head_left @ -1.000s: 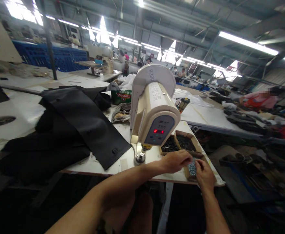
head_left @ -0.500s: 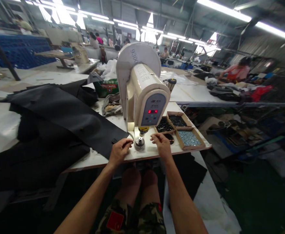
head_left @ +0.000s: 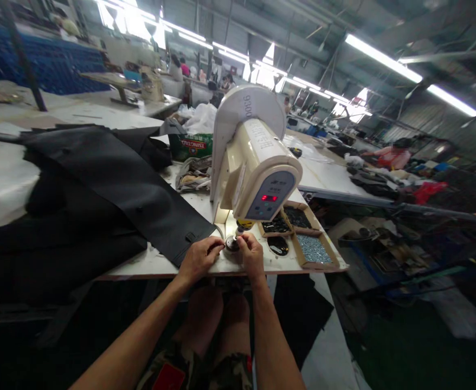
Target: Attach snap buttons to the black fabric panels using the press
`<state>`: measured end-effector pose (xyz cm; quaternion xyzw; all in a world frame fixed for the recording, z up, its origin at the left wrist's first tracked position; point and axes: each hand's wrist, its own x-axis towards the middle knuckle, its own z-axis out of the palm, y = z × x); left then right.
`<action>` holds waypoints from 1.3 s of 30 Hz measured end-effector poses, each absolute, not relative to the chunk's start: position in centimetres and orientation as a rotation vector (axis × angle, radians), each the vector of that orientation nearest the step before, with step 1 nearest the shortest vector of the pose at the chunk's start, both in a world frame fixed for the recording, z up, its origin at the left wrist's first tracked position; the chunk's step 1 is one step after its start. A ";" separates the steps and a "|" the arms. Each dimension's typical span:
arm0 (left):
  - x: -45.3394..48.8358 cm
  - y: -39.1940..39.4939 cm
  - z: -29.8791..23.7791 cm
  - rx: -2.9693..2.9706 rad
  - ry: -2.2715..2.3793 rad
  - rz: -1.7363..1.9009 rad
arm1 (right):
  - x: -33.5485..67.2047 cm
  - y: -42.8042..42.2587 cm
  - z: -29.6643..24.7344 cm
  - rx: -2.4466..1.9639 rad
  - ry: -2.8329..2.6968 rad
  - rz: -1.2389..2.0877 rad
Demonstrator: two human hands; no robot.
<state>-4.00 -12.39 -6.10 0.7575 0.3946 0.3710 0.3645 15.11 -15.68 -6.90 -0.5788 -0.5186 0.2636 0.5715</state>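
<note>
A cream fastener press (head_left: 258, 168) with a lit red display stands in front of me. My right hand (head_left: 252, 255) is pinched at the round metal die (head_left: 232, 244), just under the press head. Whatever lies between its fingertips is too small to make out. Left of the die, my left hand (head_left: 200, 259) is closed with thumb and forefinger together, and its contents are hidden. Beside that hand lies a long black strip of material (head_left: 156, 200), with a small dark buckle-like piece (head_left: 190, 236) at its near end.
Right of the die are a round hole (head_left: 277, 246) in the tabletop and cardboard trays of black parts (head_left: 298, 216) and small silvery parts (head_left: 313, 248). A green Tsingtao box (head_left: 191, 147) stands behind. Dark pieces (head_left: 303, 319) hang below the table's right side. A person (head_left: 394, 157) is farther right.
My right hand has moved left from beside the trays to the die. My left hand stays closed beside the die. The camera view has shifted and tilted.
</note>
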 end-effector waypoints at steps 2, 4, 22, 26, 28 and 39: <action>-4.0 -12.4 -6.0 1.923 1.020 0.950 | 15.1 -15.7 -7.2 -1.359 -1.226 0.588; -4.0 -12.3 -6.0 1.901 1.029 0.953 | 15.1 -15.8 -7.3 -1.353 -1.230 0.577; 1.2 -10.8 -3.6 1.684 1.011 0.990 | 16.0 -15.4 -8.7 -1.232 -0.851 0.772; 1.5 -10.8 -3.7 1.669 1.060 1.017 | 16.0 -15.4 -8.7 -1.239 -0.859 0.778; 1.5 -10.8 -3.5 1.672 1.084 1.027 | 16.0 -15.3 -8.6 -1.254 -0.876 0.771; 1.7 -10.6 -4.1 1.489 1.108 0.987 | 16.0 -15.4 -8.2 -1.266 -0.865 0.777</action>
